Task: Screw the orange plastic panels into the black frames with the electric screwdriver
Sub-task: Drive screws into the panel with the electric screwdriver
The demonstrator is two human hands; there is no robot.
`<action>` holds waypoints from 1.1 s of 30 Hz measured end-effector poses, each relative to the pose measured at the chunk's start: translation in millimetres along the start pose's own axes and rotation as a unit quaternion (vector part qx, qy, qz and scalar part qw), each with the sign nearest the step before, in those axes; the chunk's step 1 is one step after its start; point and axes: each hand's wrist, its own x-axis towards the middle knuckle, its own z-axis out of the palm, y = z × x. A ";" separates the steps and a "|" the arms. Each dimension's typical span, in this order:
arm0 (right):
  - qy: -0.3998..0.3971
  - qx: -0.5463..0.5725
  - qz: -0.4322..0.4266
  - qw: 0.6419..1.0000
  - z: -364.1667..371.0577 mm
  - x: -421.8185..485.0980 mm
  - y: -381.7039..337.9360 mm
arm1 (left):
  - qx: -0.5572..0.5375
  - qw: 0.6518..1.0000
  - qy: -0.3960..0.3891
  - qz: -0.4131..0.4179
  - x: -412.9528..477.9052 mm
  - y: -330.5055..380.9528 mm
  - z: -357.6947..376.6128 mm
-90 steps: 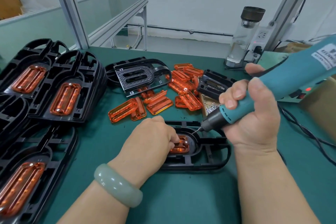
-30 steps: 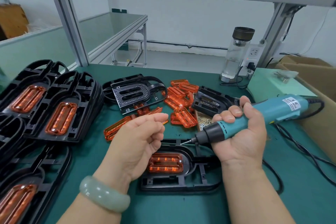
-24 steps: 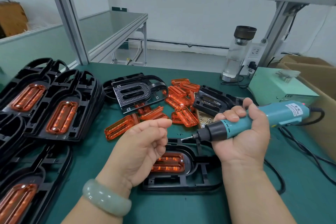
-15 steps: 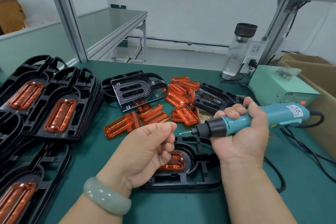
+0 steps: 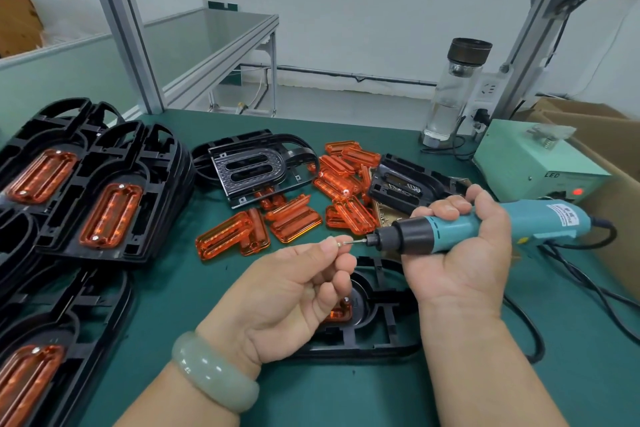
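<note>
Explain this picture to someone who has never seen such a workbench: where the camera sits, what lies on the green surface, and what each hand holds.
No machine here: a person works with bare hands, filmed by one camera on their head, looking down. The left hand pinches a small screw close to the tip of the electric screwdriver, which the right hand grips. Beneath the hands, on the green mat, lies a black frame with an orange panel in it. Behind it lie loose orange panels; stacked frames with panels fitted sit at the left. A clear bottle and a pale green box stand at the back right.
</note>
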 end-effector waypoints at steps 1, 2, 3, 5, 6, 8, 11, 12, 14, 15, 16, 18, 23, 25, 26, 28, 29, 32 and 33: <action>-0.002 -0.002 0.000 1.000 -0.5 0.0 0.5 | 0.001 1.000 0.002 0.003 -0.2 0.0 0.0; -0.005 -0.004 -0.001 1.000 -1.0 0.1 0.9 | 0.003 1.000 0.006 0.006 -0.4 0.0 0.2; -0.007 -0.006 -0.001 1.000 -1.3 0.4 1.6 | 0.006 1.000 0.009 0.009 -0.5 0.0 0.5; -0.015 -0.013 -0.004 1.000 -2.3 1.0 2.7 | 0.017 1.000 0.017 0.018 -0.7 -0.4 0.5; -0.019 -0.017 -0.006 1.000 -2.9 1.2 3.2 | 0.022 0.999 0.021 0.023 -0.8 -0.6 0.7; -0.024 -0.023 -0.010 0.999 -4.1 1.3 4.5 | 0.033 0.998 0.029 0.034 -1.0 -1.3 1.2; -0.032 -0.029 -0.017 0.999 -4.8 0.4 5.1 | 0.070 0.994 0.047 0.068 -0.3 -3.0 2.1; -0.033 -0.029 -0.020 0.999 -5.0 0.3 5.2 | 0.086 0.992 0.052 0.081 0.1 -3.8 2.4; -0.032 -0.030 -0.024 0.999 -5.1 0.7 5.5 | 0.113 0.986 0.057 0.105 0.6 -5.5 2.5; -0.032 -0.030 -0.026 0.999 -5.0 0.9 5.7 | 0.124 0.984 0.059 0.115 0.8 -6.1 2.2; -0.031 -0.031 -0.028 0.999 -5.2 1.2 5.7 | 0.137 0.981 0.062 0.126 1.0 -6.8 1.6; -0.034 -0.035 -0.032 0.998 -5.8 1.0 5.7 | 0.169 0.972 0.070 0.148 1.3 -7.6 0.3; -0.047 -0.043 -0.040 0.997 -7.1 -1.3 6.1 | 0.234 0.949 0.089 0.191 2.3 -8.9 -2.5; -0.048 -0.042 -0.041 0.997 -6.9 -1.7 6.5 | 0.253 0.942 0.095 0.199 2.8 -9.6 -3.7; -0.047 -0.041 -0.041 0.997 -6.9 -1.6 6.9 | 0.263 0.938 0.100 0.205 3.1 -10.4 -4.6; -0.045 -0.039 -0.041 0.997 -7.3 -1.3 6.8 | 0.286 0.926 0.109 0.221 3.5 -11.8 -5.3; -0.044 -0.039 -0.040 0.997 -7.4 -1.0 6.9 | 0.301 0.918 0.114 0.231 3.2 -12.1 -5.3; -0.036 -0.037 -0.038 0.998 -8.0 -1.2 6.5 | 0.346 0.892 0.127 0.262 2.7 -11.9 -5.8; -0.032 -0.035 -0.035 0.998 -8.4 -1.2 6.1 | 0.356 0.886 0.130 0.267 2.6 -11.7 -5.9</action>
